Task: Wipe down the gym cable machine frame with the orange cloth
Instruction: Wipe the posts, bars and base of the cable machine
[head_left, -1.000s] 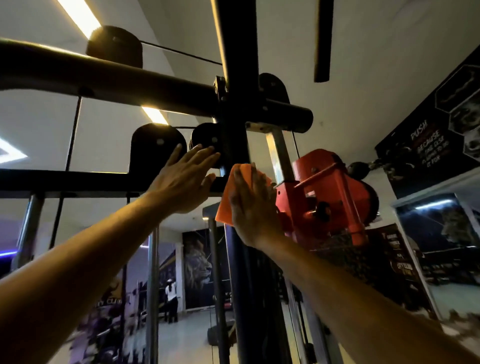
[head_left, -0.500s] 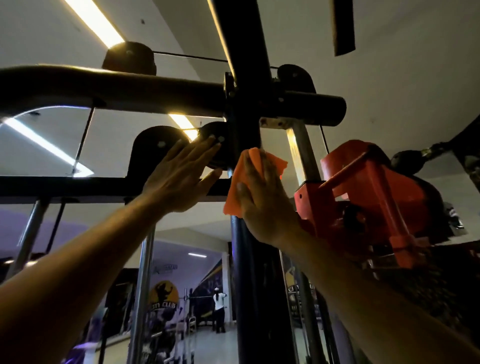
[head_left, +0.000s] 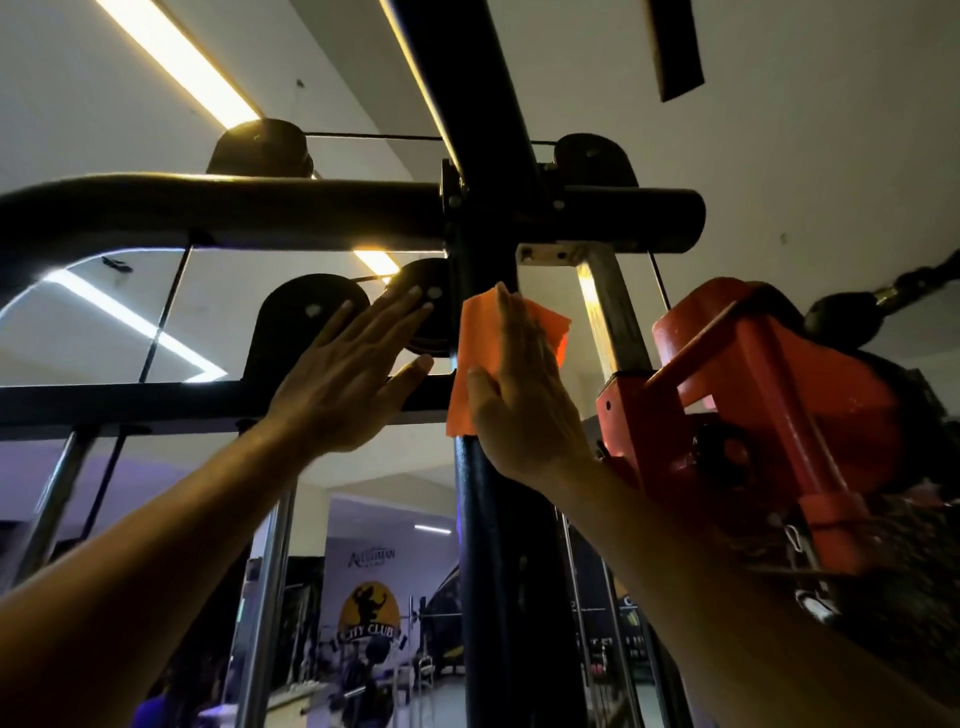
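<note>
Gym ceiling (head_left: 779, 156) | one black upright (head_left: 488, 260) | right hand (head_left: 524, 400) flat on one orange cloth (head_left: 475, 353) | left hand (head_left: 343, 384) fingers straight

Right hand (head_left: 524, 400) slid cloth (head_left: 475, 358) higher up post (head_left: 488, 291), nearer crossbar (head_left: 311, 210). Camera tilted upward. Left hand (head_left: 345, 379) fingers reached pulley (head_left: 426, 312).

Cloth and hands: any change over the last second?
The right hand has slid the orange cloth up the black upright, closer to the crossbar. Nothing was gripped or released. The cloth stays pressed flat to the post under straight fingers, and the left hand stays open on the pulley plates. The red carriage looks unmoved, though the camera itself shifted.
</note>
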